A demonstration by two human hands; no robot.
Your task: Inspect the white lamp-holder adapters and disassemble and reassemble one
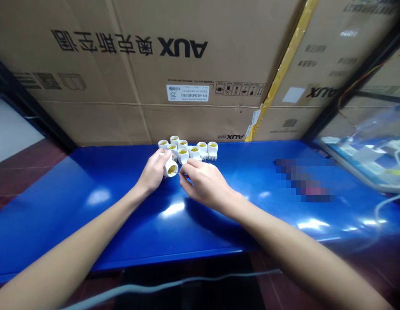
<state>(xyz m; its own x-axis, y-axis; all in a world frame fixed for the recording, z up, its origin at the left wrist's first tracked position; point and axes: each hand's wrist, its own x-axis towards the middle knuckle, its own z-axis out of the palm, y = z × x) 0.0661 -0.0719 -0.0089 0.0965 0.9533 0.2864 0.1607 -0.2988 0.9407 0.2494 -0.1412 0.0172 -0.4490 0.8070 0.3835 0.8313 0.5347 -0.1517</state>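
Observation:
My left hand (152,170) is closed round a white lamp socket (170,168), its brass-coloured round opening tilted toward me and to the right. Close on its right, my right hand (203,178) pinches a thin, pointed metal piece (175,172) whose tip reaches into the socket's mouth. The rest of that piece is hidden by my fingers, so its kind does not show. Just behind my hands, several more white lamp sockets (195,151) stand grouped on the blue table, openings up. One socket (212,150) at the group's right end shows pins at its base.
Large cardboard boxes (99,86) rise behind the blue table (128,245). A pixelated dark object (303,181) lies on the right side. Farther right is a tray (351,165) with white items. A pale cable (161,286) runs below the front edge.

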